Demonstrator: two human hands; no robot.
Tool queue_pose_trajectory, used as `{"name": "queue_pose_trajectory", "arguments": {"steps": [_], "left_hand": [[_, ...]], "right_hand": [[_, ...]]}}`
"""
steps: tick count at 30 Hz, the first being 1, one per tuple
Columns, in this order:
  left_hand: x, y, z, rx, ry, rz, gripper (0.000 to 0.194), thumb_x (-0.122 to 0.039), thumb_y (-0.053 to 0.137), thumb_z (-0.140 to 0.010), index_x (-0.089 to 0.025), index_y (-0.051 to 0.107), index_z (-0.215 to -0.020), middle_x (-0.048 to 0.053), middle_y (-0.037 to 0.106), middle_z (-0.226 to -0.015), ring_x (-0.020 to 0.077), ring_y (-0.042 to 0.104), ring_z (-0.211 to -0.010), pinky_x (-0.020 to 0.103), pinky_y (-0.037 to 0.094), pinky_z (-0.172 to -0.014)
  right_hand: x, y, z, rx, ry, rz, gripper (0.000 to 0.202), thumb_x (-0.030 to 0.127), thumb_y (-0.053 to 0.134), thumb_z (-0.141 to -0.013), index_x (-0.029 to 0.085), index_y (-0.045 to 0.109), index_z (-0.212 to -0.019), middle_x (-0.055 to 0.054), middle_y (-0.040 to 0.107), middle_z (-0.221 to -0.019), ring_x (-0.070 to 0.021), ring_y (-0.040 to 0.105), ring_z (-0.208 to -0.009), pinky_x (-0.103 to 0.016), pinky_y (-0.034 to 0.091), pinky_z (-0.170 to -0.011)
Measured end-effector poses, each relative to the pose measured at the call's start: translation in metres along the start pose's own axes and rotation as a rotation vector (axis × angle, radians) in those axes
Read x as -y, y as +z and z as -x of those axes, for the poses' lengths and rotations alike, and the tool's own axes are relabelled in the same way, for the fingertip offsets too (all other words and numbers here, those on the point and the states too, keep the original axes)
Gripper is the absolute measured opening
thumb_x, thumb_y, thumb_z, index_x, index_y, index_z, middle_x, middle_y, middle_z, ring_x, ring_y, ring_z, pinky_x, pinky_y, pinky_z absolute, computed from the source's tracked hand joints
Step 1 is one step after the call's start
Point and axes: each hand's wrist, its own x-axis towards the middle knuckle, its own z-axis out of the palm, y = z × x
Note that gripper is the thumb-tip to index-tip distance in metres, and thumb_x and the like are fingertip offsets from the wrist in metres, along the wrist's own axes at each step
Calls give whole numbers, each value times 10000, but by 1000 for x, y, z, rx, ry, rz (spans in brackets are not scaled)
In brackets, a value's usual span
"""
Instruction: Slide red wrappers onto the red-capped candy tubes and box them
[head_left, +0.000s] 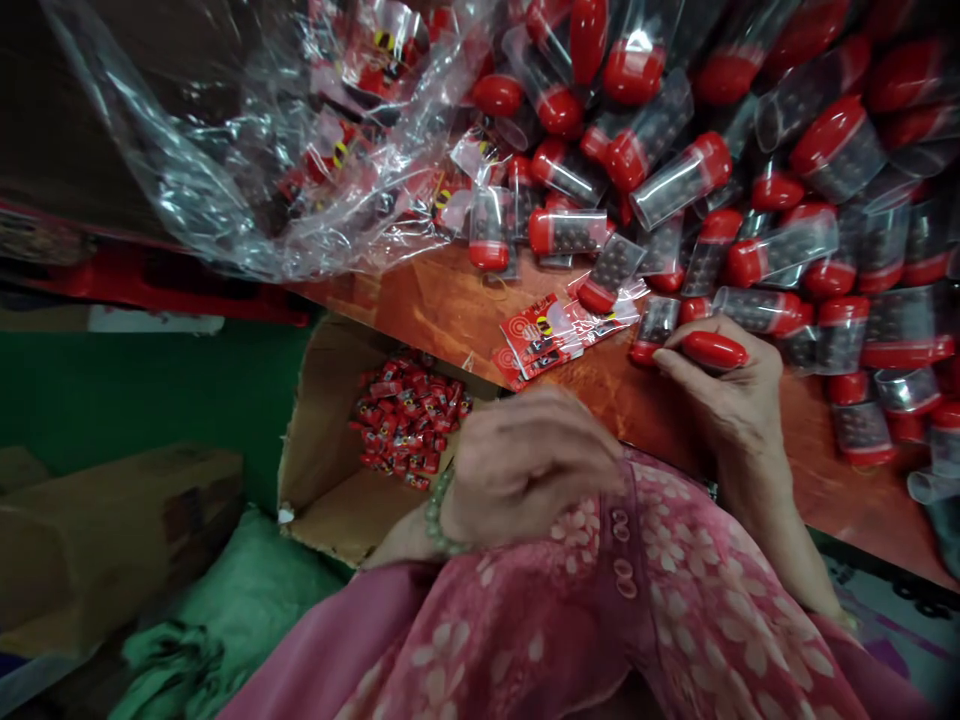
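My right hand [739,410] is closed round a red-capped container [714,350], its glossy red end showing between thumb and fingers. The thumb tip is close to a small clear tube of dark beads [657,325] with a red end. My left hand [536,460], wearing a beaded bracelet, is blurred, with its fingers bent, in front of my floral clothing; whether it holds anything is unclear. Flat red printed packets [544,335] lie on the wooden tabletop [420,300] between the hands and the pile of red-capped bead tubes [679,185].
Below the table's left edge, an open cardboard box [330,510] holds many small red packets [409,415]. A clear plastic bag [255,220] of printed red wrappers spreads over the table's back left. Another carton [120,540] and a green sack [251,580] are at lower left.
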Motion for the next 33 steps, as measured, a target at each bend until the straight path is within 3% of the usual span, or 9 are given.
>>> {"name": "queue_pose_trajectory", "arguments": {"steps": [2,3,6,9,16,19,23,30,33], "left_hand": [[12,7,-7,-122,61,-143,329,-569,719,-879,-245,694,-832,26,763,-785,190,733,-780,361,607,-799],[19,12,-9,-153,51,-246,354,-569,724,-874,-222,714,-944,71,796,-922,225,754,-902,389,608,-875],[43,28,-7,-60,-48,-462,585,-491,623,-967,-104,571,-1403,241,590,-1494,335,560,-1424,496,483,-1165],[60,40,0,13,-31,-504,534,-319,493,-1046,-84,446,-1523,245,469,-1599,313,429,-1537,499,400,-1245],[72,40,6,-103,99,-464,314,-184,523,-1012,-228,690,-1274,114,645,-1472,257,562,-1425,498,474,-1166],[73,37,3,-203,153,-446,246,-166,594,-973,-253,754,-1138,88,765,-1252,224,678,-1145,409,552,-969],[72,37,0,-215,223,-454,180,-205,663,-952,-194,770,-1097,88,768,-955,180,625,-854,318,503,-765],[78,31,-2,-204,333,-602,164,-146,636,-953,-166,762,-1057,80,773,-949,172,644,-860,296,537,-777],[91,25,-6,-190,367,-630,191,-160,603,-971,-173,768,-1066,80,783,-971,175,670,-893,306,556,-798]], "right_hand": [[-1,0,1,-4,-2,11,145,321,824,-800,256,695,-781,34,681,-760,-158,614,-677,-320,515,-682],[-1,1,1,-2,-1,9,145,316,825,-797,254,695,-775,33,680,-762,-157,614,-681,-318,513,-682],[1,3,3,6,8,11,135,295,827,-793,248,702,-774,38,680,-757,-144,605,-678,-304,499,-681],[5,5,2,2,3,25,118,270,821,-795,248,706,-777,43,688,-748,-139,607,-679,-297,494,-682],[3,4,2,4,-37,25,135,239,813,-789,240,686,-745,49,651,-713,-123,571,-639,-276,460,-635],[1,3,4,18,-23,21,135,244,808,-803,236,680,-760,49,648,-718,-123,571,-643,-275,463,-646],[9,5,8,54,-31,34,125,253,797,-825,228,677,-802,39,666,-751,-130,596,-676,-272,480,-676],[18,33,5,562,-124,173,144,326,710,-921,196,670,-872,4,685,-788,-134,597,-680,-259,482,-656],[14,46,1,624,-166,145,103,299,685,-942,202,670,-971,-49,755,-1019,-182,691,-878,-307,535,-810]]}}
